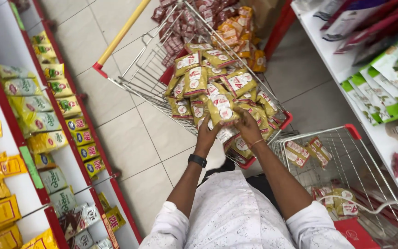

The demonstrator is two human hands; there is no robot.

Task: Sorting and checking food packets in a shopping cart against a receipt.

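Pale floor tiles [130, 138] run down a shop aisle between red-edged shelves: the left shelf [33, 170] carries yellow and green packets, the right shelf [346, 69] green-and-white ones and some dark red boxes. A wire trolley [139, 69] with a yellow handle stands ahead, heaped with olive-yellow pouches [199, 78] bearing red-and-white labels, and with orange and dark red packs at its far end.

Both hands reach into the near end of that heap. The left hand [207, 134], a black band on its wrist, has its fingers curled round the lower edge of one pouch [221, 108], which stands roughly upright above the pile. The right hand [247, 127], a thin bracelet at the wrist, lies on the packets just beside it, fingers bent and touching the same pouch or its neighbour; from this angle I cannot tell which, nor whether that hand is actually closed on anything.

A second trolley [353, 133] with red corners sits at the person's right, holding a few similar pouches [295, 154] at its bottom. White sleeves fill the lower edge.
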